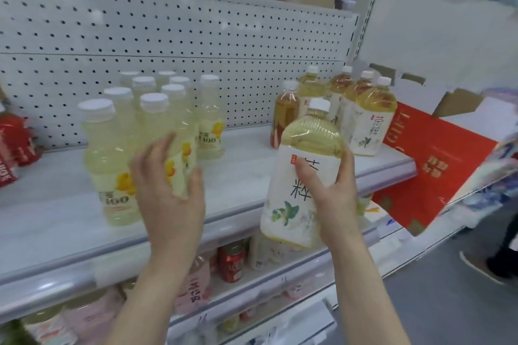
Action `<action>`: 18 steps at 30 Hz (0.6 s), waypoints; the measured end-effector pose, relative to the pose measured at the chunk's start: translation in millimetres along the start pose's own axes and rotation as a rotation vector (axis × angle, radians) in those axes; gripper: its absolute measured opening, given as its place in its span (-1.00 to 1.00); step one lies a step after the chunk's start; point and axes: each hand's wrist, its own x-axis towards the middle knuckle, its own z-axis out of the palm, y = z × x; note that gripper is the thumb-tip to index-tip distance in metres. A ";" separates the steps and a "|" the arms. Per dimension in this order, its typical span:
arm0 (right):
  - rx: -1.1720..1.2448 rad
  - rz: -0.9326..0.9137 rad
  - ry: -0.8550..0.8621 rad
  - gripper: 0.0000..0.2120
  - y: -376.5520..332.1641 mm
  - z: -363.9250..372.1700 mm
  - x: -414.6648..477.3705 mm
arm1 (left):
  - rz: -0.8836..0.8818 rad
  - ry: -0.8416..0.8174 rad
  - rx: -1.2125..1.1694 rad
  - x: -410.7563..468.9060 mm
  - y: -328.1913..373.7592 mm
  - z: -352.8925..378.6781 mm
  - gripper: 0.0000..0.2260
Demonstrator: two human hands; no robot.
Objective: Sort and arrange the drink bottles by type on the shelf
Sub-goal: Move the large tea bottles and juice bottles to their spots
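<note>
Pale yellow tea fills the tea bottle [302,173] that my right hand [333,199] is clasping round its white label, thumb across the front, fingers behind. I hold it tilted, in the air just in front of the shelf [252,173] edge, not yet set down. My left hand [171,193] is wrapped loosely round a lemon drink bottle [176,154] at the front of the lemon group [151,120] on the left; how firmly it grips I cannot tell, as the hand is blurred.

I judge the step in hand to be placing: each bottle goes to its own kind. The tea cluster [344,109] stands at the right end of the shelf, well apart from the lemon bottles, with bare shelf between. The next move calls for carrying my tea bottle up and right, standing it upright beside that cluster, label forward, without knocking the amber bottle [283,115] at its near left.

The tea bottle has a white cap, a ribbed clear shoulder and a white wrap with dark characters and a green sprig. It looks full, so probably heavy and smooth to hold.
</note>
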 end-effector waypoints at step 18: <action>-0.218 -0.122 0.007 -0.17 71.8 -60.0 185.8 | -0.444 -0.780 0.020 99.4 -36.6 303.3 -0.34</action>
